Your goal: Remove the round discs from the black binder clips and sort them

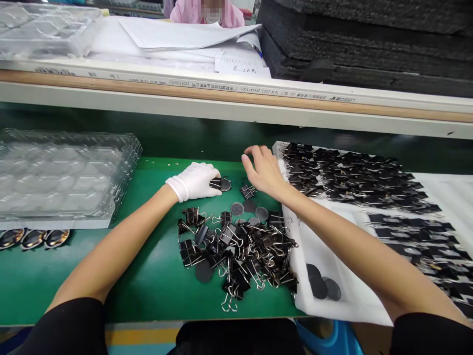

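Observation:
My left hand (pixel 194 181) wears a white glove and is closed on a black binder clip with a round dark disc (pixel 220 184) in it, just above the green mat. My bare right hand (pixel 263 169) hovers beside it, fingers curled and apart, holding nothing I can see; a single clip (pixel 247 191) lies just under it. In front of both hands lies a pile of several black binder clips (pixel 236 251) mixed with loose dark discs (pixel 237 209).
A white foam tray (pixel 354 301) on the right holds rows of clipped discs (pixel 351 177) and a few loose discs (pixel 320 287). Stacked clear blister trays (pixel 62 177) sit at left, shiny oval parts (pixel 33 238) below them. Beyond the shelf rail (pixel 236 93) sits another person in pink (pixel 207 12).

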`<state>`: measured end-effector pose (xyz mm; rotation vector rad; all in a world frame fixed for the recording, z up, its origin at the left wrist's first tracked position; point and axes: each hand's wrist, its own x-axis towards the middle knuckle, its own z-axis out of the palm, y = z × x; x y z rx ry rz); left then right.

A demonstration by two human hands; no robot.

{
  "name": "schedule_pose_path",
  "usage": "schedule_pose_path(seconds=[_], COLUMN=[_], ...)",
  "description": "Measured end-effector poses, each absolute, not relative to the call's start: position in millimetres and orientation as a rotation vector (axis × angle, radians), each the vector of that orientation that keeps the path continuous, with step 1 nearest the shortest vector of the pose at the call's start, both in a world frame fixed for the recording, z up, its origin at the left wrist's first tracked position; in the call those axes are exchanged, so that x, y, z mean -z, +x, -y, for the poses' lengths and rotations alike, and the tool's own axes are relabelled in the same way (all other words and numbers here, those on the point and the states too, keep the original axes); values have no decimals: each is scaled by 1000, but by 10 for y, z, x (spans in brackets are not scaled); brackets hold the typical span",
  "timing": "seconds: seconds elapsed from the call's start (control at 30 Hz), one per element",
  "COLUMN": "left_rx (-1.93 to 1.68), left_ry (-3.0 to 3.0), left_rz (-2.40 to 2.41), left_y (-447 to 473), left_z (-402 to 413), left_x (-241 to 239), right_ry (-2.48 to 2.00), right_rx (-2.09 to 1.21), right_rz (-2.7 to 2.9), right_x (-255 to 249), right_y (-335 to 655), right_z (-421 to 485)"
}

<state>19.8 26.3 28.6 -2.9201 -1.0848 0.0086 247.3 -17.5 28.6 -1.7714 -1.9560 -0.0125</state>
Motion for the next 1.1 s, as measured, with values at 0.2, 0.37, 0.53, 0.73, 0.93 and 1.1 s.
schedule_pose_path(seconds=[0.2,0.37,0.53,0.73,0.93,1.1], left_rx=[33,62,157,182,168,163], left_ry=[-2985,-3000,-2976,-2983,-2978,-2979], left_rz=[1080,1077,1120,1164,1189,1153], left_y=[286,377,469,514,588,613], left_z=[-168,-92,-65,-70,-73,-70], left_x=[-224,-167,-89,-58,-13,5], right_ry=[-2042,-2166,-2203,-2189,-2182,-2124], right_rx=[-361,-221,-125,-103,-54,-94], right_rz=[1759,1456,1299,1351,1384,1362], right_x=[181,328,328,309,336,366], right_y=[2481,2496,2449,2455,2526,2506], right_z=[-73,-98,-62,-41,-55,-69])
